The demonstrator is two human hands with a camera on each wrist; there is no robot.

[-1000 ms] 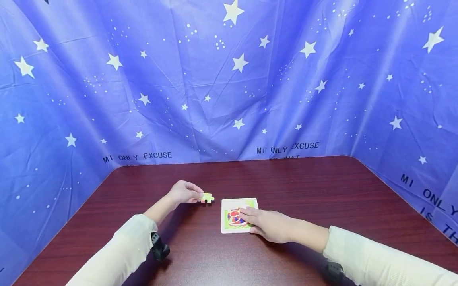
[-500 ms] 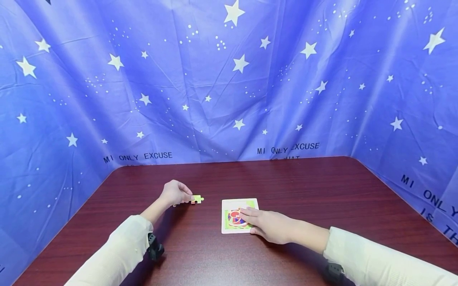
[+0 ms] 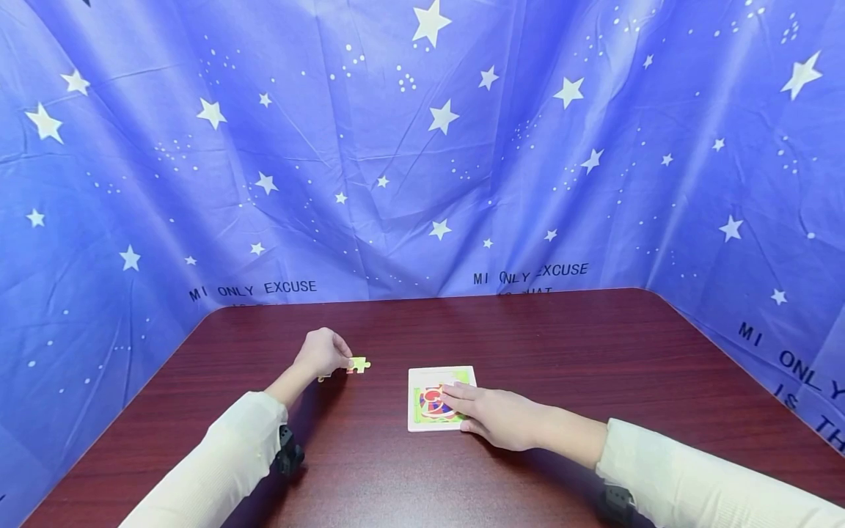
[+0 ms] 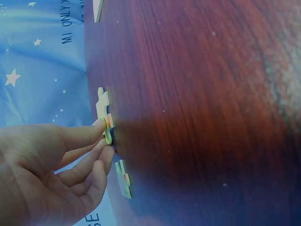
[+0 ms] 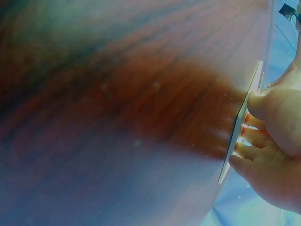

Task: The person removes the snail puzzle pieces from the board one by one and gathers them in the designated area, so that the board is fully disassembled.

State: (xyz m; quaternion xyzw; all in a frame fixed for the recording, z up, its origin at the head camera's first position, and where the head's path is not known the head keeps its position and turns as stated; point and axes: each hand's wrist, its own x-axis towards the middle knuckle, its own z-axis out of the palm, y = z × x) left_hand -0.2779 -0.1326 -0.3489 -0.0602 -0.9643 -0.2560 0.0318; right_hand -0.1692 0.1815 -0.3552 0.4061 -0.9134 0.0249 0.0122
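My left hand (image 3: 323,352) pinches a yellow-green jigsaw puzzle piece (image 3: 359,364) between thumb and fingers, low over the table left of the puzzle board. In the left wrist view the held piece (image 4: 102,104) shows edge-on at the fingertips. A second puzzle piece (image 4: 123,179) lies on the table beside those fingers, mostly hidden behind the hand in the head view. With fingers extended, my right hand (image 3: 505,418) rests on the right part of the white-framed puzzle board (image 3: 414,400). Its picture has red, blue and green areas, partly covered by the fingers.
The dark red wooden table (image 3: 561,345) reaches back to a blue star-patterned cloth (image 3: 370,147), which hangs behind it and along both sides. A black wrist camera (image 3: 289,449) is strapped below the left sleeve, another black device (image 3: 618,500) below the right.
My left hand has moved left with the puzzle piece, away from the board, and the second piece has come partly into sight beside it. The right hand and the board have stayed still.
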